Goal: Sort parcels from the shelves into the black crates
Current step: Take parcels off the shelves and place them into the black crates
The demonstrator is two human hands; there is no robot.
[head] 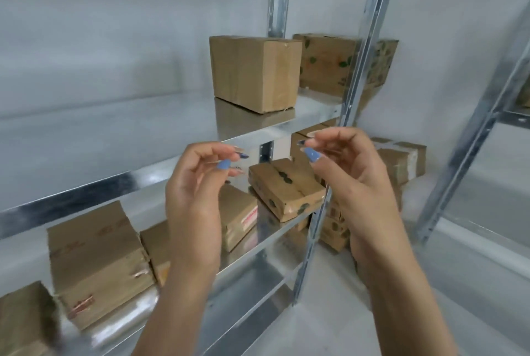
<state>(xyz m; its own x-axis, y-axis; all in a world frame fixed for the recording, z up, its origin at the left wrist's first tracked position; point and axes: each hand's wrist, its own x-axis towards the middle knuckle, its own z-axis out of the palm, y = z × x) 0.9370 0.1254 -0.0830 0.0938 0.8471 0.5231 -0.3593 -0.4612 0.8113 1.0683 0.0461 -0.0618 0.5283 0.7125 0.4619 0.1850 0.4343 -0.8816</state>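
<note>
Against white walls at frame centre, metal shelves carry brown parcels, one flat parcel lying on the lower shelf, long axis running upper left to lower right, between left hand and right hand, both loosely curled, empty, touching nothing.

Shiny silver-grey shelves, pale grey wall. By the upper shelf's right edge: a plain brown parcel and a brown leaf-print parcel, leaves green. Below, a brown spotted parcel, spots dark green. Blue nails on the left hand and right hand.
</note>
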